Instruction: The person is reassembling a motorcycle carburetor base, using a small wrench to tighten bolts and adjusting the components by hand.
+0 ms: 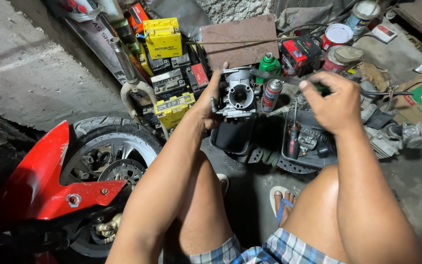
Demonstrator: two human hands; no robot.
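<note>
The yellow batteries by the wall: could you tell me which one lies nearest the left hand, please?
The lower yellow battery, tilted on the floor just left of the left hand holding the carburetor. The other yellow battery sits higher on the pile.

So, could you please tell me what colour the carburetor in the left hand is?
The carburetor is silver-grey metal, seen in the head view.

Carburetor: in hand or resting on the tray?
In hand. The left hand grips the carburetor by its side, raised above the dark tray, bore toward the camera. The right hand is apart from it.
</note>
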